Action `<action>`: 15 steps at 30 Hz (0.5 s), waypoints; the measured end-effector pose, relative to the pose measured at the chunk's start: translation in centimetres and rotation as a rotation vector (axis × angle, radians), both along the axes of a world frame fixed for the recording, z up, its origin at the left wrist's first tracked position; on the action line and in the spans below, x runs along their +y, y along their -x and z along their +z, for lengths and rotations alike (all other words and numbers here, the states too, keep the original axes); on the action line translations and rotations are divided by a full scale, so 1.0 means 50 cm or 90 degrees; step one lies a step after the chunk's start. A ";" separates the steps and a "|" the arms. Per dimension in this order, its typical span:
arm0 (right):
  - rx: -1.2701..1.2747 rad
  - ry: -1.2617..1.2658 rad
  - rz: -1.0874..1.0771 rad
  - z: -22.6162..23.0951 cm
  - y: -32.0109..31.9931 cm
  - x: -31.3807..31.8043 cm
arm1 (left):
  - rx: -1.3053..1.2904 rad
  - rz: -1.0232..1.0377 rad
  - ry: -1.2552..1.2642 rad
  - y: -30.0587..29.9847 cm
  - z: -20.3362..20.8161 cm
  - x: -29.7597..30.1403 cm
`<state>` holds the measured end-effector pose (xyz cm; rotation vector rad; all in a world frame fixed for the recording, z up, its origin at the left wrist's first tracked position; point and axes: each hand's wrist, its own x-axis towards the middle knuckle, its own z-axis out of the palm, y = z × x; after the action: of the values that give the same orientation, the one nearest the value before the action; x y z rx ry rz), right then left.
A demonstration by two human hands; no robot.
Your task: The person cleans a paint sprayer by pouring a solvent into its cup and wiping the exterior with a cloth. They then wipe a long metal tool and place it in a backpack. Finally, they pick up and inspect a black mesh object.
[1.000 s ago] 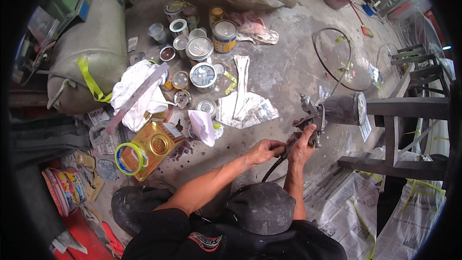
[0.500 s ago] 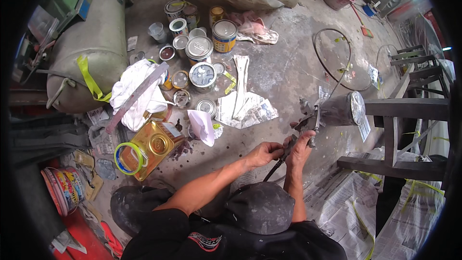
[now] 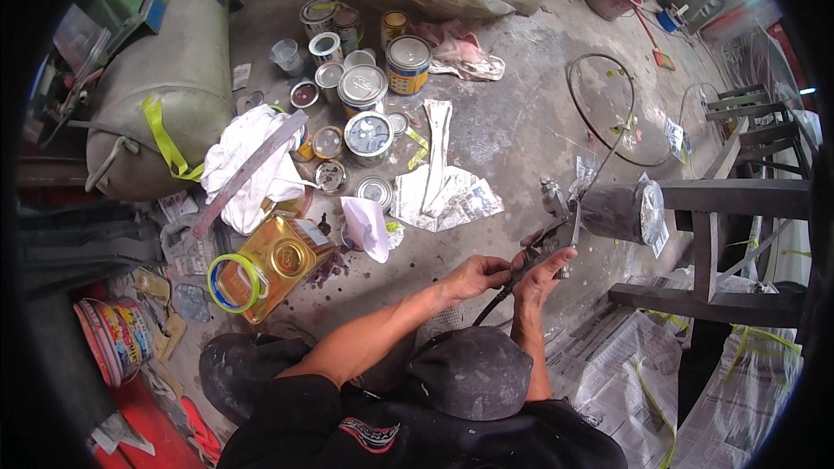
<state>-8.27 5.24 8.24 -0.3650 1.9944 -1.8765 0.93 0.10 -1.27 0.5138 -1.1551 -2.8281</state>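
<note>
My right hand [image 3: 540, 280] is wrapped round the handle of a spray gun [image 3: 566, 224], just right of the middle. The gun lies tilted, and its dark paint-stained cup [image 3: 612, 211] points to the right. A dark air hose [image 3: 493, 306] runs up from beside my knee to the base of the handle. At that joint the fingers of my left hand [image 3: 476, 280] are closed on the hose end; the fitting itself is mostly hidden by fingers.
Several paint cans [image 3: 369, 137] stand on the concrete floor ahead. Nearer left are a gold rectangular tin [image 3: 276, 265], a white cloth [image 3: 252, 165] and a paper-covered cup [image 3: 365, 230]. Dark wooden frames [image 3: 738, 195] stand at right above newspaper [image 3: 621, 356]. A tank [image 3: 165, 69] lies far left.
The spray gun's cup has tipped slightly downward and to the right, and my right thumb has shifted along the gun. My left hand stays at the hose joint.
</note>
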 end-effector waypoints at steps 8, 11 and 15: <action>0.019 0.008 -0.006 0.024 -0.011 -0.019 | 0.004 0.005 -0.012 -0.003 -0.002 -0.004; 0.018 0.001 -0.015 0.012 -0.006 -0.018 | 0.007 0.003 -0.011 -0.003 -0.001 -0.006; -0.005 0.047 -0.013 0.002 -0.001 -0.015 | -0.003 0.002 -0.010 -0.005 0.000 -0.009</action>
<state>-8.21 4.48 8.37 -0.3582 1.9350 -1.9643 1.18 -0.35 -1.28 0.5232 -1.1325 -2.8378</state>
